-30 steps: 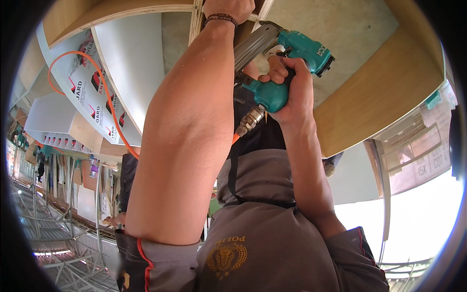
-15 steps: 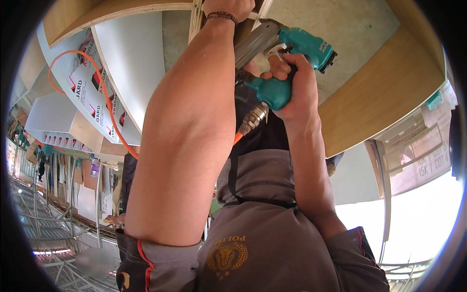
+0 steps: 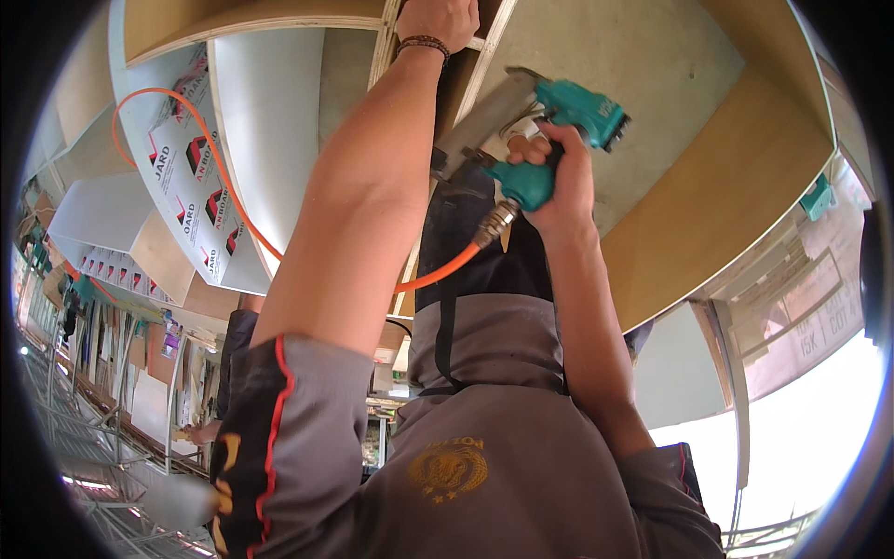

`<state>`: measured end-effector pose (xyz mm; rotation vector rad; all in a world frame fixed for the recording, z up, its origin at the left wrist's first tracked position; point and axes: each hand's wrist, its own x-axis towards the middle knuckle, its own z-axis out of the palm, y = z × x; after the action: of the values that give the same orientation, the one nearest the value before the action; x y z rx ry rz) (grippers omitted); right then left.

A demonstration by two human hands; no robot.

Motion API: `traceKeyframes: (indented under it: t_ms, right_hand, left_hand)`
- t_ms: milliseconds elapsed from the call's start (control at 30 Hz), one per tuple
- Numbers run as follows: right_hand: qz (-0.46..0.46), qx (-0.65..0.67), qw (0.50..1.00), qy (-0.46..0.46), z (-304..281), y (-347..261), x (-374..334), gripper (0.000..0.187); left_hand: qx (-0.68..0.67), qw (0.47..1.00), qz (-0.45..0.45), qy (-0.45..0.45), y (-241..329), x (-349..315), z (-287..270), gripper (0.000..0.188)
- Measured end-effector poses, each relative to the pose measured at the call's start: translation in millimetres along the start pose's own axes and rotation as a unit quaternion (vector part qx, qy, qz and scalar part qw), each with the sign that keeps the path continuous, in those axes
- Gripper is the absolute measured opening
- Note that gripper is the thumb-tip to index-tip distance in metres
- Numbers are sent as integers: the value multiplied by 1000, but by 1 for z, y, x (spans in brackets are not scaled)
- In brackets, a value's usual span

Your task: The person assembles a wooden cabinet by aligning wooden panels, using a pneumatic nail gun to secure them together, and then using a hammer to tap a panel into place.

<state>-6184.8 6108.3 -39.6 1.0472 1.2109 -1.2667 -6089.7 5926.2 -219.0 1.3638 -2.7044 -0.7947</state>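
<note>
My right hand [image 3: 563, 172] is wrapped round the handle of a teal pneumatic nail gun [image 3: 582, 112], its fingers curled near the trigger. The gun's grey magazine [image 3: 489, 126] slants down to the left, and an orange air hose [image 3: 438, 277] joins the handle at a metal coupling [image 3: 496, 224]. At the upper edge my left hand [image 3: 438, 23], with a dark bracelet at the wrist, is bent closed against a plywood frame [image 3: 486, 56]. Its fingertips are cut off by the picture's edge, so what they hold is hidden.
Curved wooden panels [image 3: 736, 186] stand at the right, with a white curved panel [image 3: 270, 121] at the left. The hose loops over a printed white board [image 3: 200, 177] and passes behind my left forearm. Planks and boards [image 3: 154, 373] lean farther off at the left.
The nail gun and my right hand have shifted slightly left and down in the picture. My left arm has swung a little, its hand still at the frame. More hose shows beside the coupling.
</note>
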Motion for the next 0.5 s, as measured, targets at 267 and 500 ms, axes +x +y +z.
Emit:
traceKeyframes:
  t_ms: [267,500]
  right_hand:
    - [-91,-80,989,81,-152,-70,-32,6]
    - [-104,-87,987,88,-297,-129,-52,8]
  left_hand:
    - [24,988,56,139,31,-46,-16,38]
    - [151,988,-40,7,86,-138,6,80]
